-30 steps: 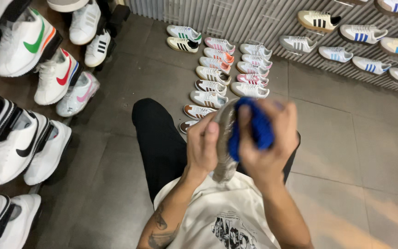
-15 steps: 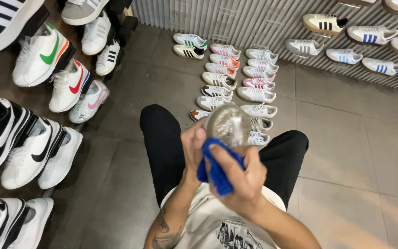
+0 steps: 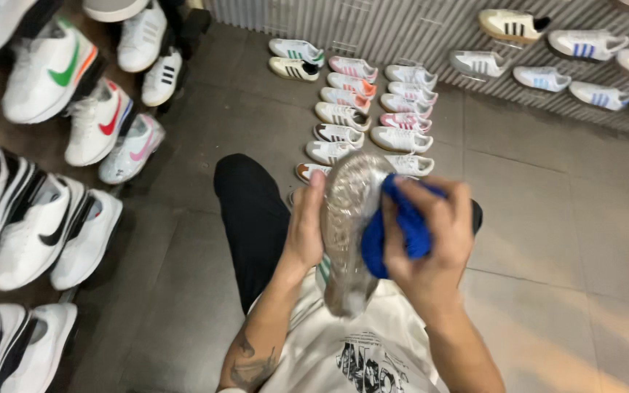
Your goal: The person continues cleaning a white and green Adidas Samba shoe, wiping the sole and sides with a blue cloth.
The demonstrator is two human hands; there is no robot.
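Note:
My left hand (image 3: 306, 229) grips a sneaker (image 3: 349, 218) turned sole-up, its sole wrapped in clear plastic film. My right hand (image 3: 431, 240) presses a bunched blue cloth (image 3: 394, 233) against the right side of that sole. Both hands are held above my lap, over my black trousers (image 3: 252, 211) and white printed shirt (image 3: 362, 349). The shoe's upper is mostly hidden behind the sole and my fingers.
Two rows of sneakers (image 3: 362, 116) stand on the grey tiled floor ahead. More sneakers hang on a slatted wall (image 3: 547, 54) at the upper right. White, black and coloured sneakers (image 3: 60, 145) fill a display on the left.
The blue cloth has shifted from the lower left of the sole up to its right side. The view has moved slightly; my left hand keeps its hold on the shoe.

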